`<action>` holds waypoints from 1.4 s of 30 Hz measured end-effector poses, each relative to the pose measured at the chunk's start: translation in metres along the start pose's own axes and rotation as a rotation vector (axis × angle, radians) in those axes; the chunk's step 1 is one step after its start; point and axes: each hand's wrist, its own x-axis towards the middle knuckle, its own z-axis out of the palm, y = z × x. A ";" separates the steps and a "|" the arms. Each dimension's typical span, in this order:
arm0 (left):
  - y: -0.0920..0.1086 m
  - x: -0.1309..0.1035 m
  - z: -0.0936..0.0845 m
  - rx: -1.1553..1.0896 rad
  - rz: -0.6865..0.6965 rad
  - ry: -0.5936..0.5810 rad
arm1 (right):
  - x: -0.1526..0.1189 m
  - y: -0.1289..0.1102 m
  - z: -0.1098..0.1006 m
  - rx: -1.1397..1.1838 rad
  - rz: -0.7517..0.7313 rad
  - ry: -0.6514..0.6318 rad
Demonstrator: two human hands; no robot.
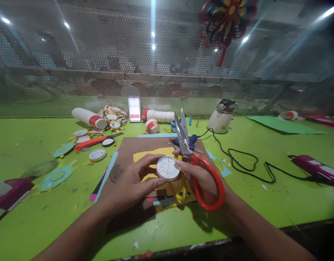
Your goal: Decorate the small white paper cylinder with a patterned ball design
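Note:
My left hand [131,179] curls its thumb and fingers around the rim of a round white disc [168,168] with blue dots and dark lines on its face. My right hand [201,175] is closed on a pair of scissors [183,139], whose red handle loop [220,188] hangs by the palm. The blades point up and away, slightly parted. The right thumb also touches the disc's edge. A yellow curved piece [182,194] shows below the right fingers; I cannot tell whether it belongs to the scissors. Beneath the hands lies a brown sheet [129,148] with yellow paper on top.
Paper cups [86,117] and a pile of decorated discs [112,116] stand at the back left. An orange-handled cutter [90,144] lies near a dotted disc [97,155]. A blue glue gun [192,139], a black cord [243,152], a purple power strip [316,168] and a kettle-like container [221,117] occupy the right.

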 end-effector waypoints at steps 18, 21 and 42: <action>-0.004 0.001 -0.006 -0.111 -0.032 0.020 | -0.007 -0.003 0.002 -0.291 -0.204 -0.062; -0.005 0.003 -0.008 -0.153 -0.037 0.078 | -0.007 -0.001 0.002 -0.179 -0.151 -0.109; 0.003 0.002 -0.008 -0.191 0.015 -0.005 | -0.016 -0.009 0.003 -0.351 -0.099 -0.096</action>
